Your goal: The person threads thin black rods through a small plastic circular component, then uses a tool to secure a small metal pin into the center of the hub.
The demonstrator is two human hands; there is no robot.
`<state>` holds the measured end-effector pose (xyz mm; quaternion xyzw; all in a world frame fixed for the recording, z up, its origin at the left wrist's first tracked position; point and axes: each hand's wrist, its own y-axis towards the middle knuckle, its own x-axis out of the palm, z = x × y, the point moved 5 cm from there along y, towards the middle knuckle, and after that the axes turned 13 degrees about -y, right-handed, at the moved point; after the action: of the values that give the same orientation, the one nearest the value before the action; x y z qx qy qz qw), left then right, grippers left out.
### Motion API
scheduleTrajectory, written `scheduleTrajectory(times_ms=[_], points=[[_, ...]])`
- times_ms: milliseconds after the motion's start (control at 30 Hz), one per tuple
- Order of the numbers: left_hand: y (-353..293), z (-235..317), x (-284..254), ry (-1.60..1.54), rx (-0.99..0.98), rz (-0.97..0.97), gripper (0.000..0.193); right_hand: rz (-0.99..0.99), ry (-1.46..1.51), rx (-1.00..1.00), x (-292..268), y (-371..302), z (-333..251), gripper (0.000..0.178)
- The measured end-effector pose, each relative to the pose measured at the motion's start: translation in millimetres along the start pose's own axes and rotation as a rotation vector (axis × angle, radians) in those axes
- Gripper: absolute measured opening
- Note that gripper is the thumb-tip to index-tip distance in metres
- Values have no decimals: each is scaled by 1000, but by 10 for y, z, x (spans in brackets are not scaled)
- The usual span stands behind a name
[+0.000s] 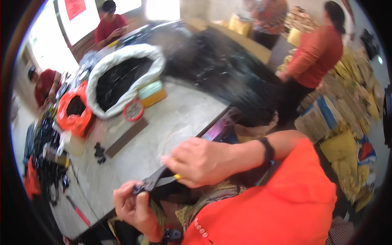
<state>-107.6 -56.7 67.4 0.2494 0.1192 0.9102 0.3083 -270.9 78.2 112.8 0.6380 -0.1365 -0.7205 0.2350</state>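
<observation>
Near the table's front edge, my right hand (200, 159) is wrapped round the yellow-gripped handles of a pair of metal pliers (154, 179). The jaws point left, toward my left hand (136, 210). Between its thumb and fingers, my left hand pinches a small dark part (137, 189), which lies right at the jaw tips. Whether the jaws are closed on this part I cannot tell. The part's exact kind is too small to make out.
On the grey table (179, 110) stand a white sack (157, 57) of black pieces, an orange bag (83, 92), a red dish (133, 110), a yellow box (153, 96) and a dark bar (127, 137). A red-handled tool (78, 210) lies left. Several people work around; sacks (343, 151) pile up right.
</observation>
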Motion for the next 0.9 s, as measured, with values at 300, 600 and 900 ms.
scheduleTrajectory(times_ms=[300, 600, 900], points=[[16, -52, 140, -288, -94, -171, 33, -1097, 1279, 432, 281, -176, 103, 46], [-1, -18, 25, -234, -43, -79, 31, 165, -200, -39, -145, 24, 41, 60], [58, -52, 99, -269, -86, -197, 30, -890, 1141, 281, 137, -72, 136, 51]])
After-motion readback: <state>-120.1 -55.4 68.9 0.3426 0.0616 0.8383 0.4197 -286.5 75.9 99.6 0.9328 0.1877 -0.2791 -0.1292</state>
